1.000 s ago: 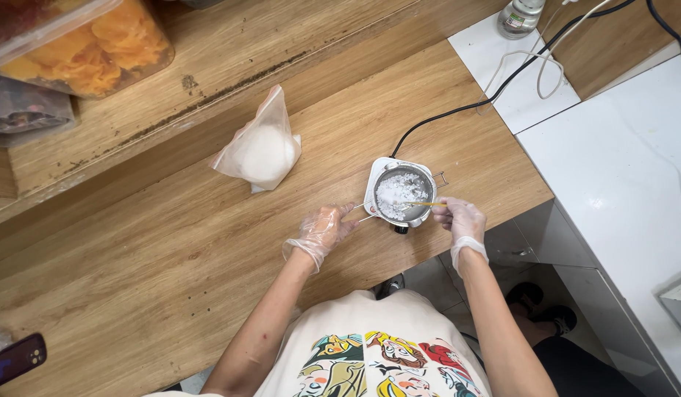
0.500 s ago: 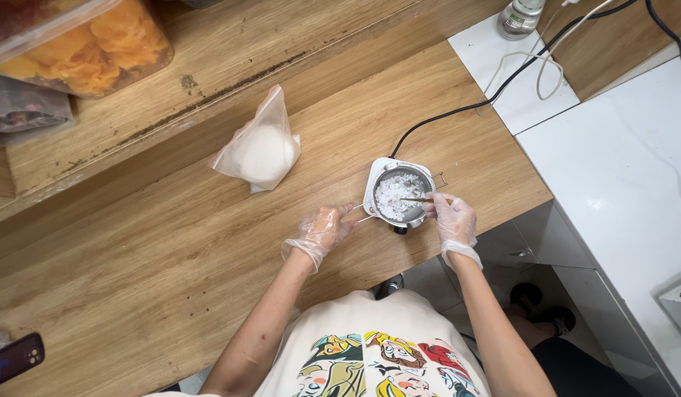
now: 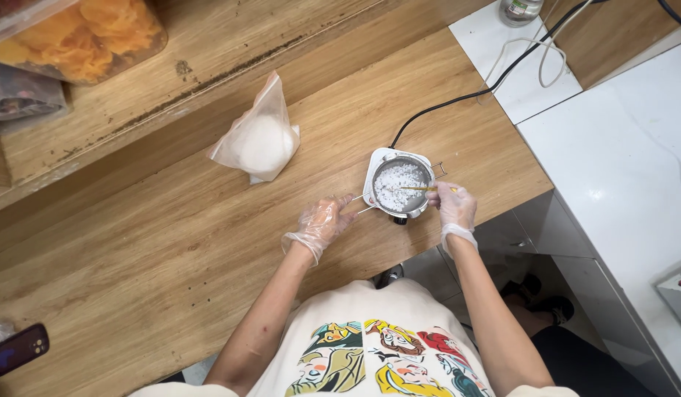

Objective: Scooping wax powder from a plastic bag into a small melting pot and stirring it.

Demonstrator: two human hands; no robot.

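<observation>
left hand (image 3: 324, 223): pot handle | right hand (image 3: 453, 207): stick in pot (image 3: 401, 185)

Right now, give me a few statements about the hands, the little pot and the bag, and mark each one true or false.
1. The right hand holds a thin stick over the small metal pot. True.
2. The left hand rests on the plastic bag. False: it is at the pot's wire handle, apart from the bag.
3. The pot holds white flakes. True.
4. Both hands are bare. False: both wear clear gloves.
</observation>
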